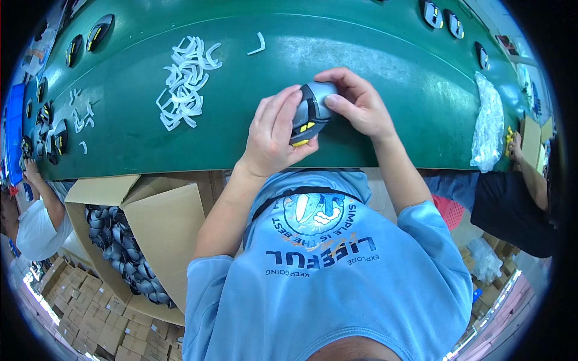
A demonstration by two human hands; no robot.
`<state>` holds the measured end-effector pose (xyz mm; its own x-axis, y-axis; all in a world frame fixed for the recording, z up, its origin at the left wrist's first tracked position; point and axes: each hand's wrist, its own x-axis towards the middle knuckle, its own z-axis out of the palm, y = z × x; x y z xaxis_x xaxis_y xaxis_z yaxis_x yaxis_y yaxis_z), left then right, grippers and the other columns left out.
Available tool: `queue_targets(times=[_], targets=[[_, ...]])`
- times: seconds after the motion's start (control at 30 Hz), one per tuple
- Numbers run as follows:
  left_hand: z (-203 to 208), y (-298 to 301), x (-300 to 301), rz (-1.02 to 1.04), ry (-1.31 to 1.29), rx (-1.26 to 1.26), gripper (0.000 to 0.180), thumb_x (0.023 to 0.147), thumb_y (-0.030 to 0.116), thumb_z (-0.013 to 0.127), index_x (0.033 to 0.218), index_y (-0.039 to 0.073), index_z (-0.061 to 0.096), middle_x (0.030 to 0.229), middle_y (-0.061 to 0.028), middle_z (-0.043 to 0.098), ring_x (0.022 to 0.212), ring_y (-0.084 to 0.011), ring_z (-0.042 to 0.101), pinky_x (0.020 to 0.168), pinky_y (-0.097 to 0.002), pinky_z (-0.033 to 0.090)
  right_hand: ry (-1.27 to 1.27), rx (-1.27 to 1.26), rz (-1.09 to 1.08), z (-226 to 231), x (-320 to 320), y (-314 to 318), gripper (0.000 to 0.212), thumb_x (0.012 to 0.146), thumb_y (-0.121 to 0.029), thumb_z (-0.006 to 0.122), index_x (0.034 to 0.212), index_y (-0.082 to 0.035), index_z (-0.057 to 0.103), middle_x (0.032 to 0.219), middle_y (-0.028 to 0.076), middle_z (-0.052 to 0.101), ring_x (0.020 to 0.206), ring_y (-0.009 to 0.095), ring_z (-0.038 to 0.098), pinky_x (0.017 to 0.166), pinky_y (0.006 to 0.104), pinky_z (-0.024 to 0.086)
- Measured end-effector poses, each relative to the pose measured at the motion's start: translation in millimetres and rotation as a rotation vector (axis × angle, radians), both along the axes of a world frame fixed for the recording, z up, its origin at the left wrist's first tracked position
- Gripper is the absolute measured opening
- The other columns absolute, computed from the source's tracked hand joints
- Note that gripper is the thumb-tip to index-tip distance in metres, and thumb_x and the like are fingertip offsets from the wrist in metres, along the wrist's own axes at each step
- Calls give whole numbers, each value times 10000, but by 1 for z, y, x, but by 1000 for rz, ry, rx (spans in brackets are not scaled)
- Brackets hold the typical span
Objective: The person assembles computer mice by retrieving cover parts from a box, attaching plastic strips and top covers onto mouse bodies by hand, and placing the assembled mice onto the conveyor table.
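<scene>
A grey and black computer mouse [311,111] with yellow side buttons is held between my two hands, above the near edge of the green table. My left hand [274,132] wraps round its left and lower side, with the thumb beneath near the yellow parts. On its grey rounded end, the thumb and forefinger of my right hand [359,102] press from the right. Left of my hands lies a pile of thin white curved strips [188,81]. One more white strip [260,44] lies apart from it, farther back.
Below the table edge at left stands an open cardboard box [159,240] full of dark grey curved shells [123,253]. Several mice [99,31] lie at far left, others [432,13] at far right. A clear plastic bag [487,123] is at right. Co-workers sit on both sides.
</scene>
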<state>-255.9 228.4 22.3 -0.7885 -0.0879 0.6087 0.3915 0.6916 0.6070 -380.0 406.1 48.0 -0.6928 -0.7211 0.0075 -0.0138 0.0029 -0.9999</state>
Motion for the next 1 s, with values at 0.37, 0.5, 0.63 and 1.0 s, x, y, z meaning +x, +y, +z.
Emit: queue_targets(times=[0.37, 0.5, 0.63, 1.0], targets=[[31, -13, -17, -141, -245, 161, 522, 726, 189, 888, 1151, -5, 656, 959, -153, 718, 879, -316, 700, 775, -389, 580, -52, -234, -271, -13, 7, -37, 431, 1091, -330, 495, 830, -20, 644, 785, 10, 620, 728, 73, 526, 660, 239, 437], [31, 6, -17, -121, -134, -132, 420, 768, 100, 816, 1117, -24, 618, 930, -170, 677, 861, -344, 668, 751, -414, 562, -54, -278, -417, -15, 6, -42, 619, 1099, -448, 387, 678, -28, 558, 620, 7, 522, 593, 85, 458, 562, 264, 372], [28, 22, -15, -93, -155, -140, 469, 777, 75, 783, 1160, -69, 555, 969, -206, 641, 836, -373, 622, 746, -437, 538, -65, -377, -367, -42, -2, -35, 624, 1094, -448, 365, 656, -35, 530, 612, 21, 512, 585, 105, 461, 559, 280, 364], [17, 19, -9, 22, -436, 339, 470, 812, 107, 827, 1159, -74, 566, 1032, -189, 667, 895, -289, 666, 785, -354, 546, -211, -309, -402, -24, -15, -40, 559, 1068, -430, 411, 783, -4, 635, 672, 34, 549, 670, 122, 507, 615, 307, 397]])
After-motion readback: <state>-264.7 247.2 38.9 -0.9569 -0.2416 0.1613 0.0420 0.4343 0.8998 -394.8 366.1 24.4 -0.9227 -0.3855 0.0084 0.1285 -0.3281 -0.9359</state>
